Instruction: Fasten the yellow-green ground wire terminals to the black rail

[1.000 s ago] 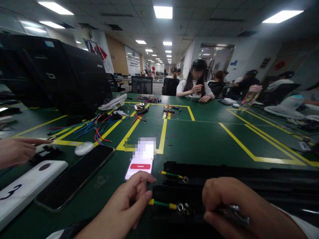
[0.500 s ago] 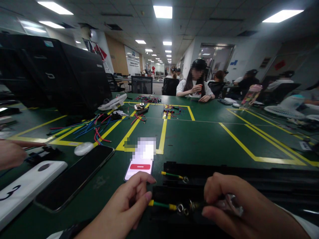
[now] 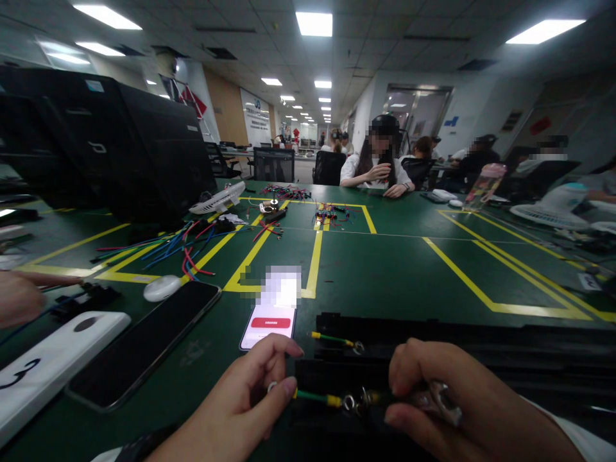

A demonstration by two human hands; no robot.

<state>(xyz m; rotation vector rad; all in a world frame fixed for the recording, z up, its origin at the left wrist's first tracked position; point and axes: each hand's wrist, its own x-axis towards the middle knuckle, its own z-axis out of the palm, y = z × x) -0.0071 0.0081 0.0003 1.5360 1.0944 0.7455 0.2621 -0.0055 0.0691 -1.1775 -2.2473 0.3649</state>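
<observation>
At the bottom of the view my left hand pinches the near end of a short green wire with yellow sleeves. The wire's ring terminal lies over a black frame. My right hand is closed round a small metal tool whose tip meets a washer or nut right beside that ring terminal. A second green wire with a ring end lies on the black frame just beyond.
A lit phone, a dark phone, a white case marked 3 and a white mouse lie left. Another person's hand reaches in at the left edge. Loose coloured wires and black cases sit beyond; people sit across the green table.
My right hand has brought the tool's tip and the small metal part leftward up against the ring terminal. The other person's hand at the left has drawn back slightly.
</observation>
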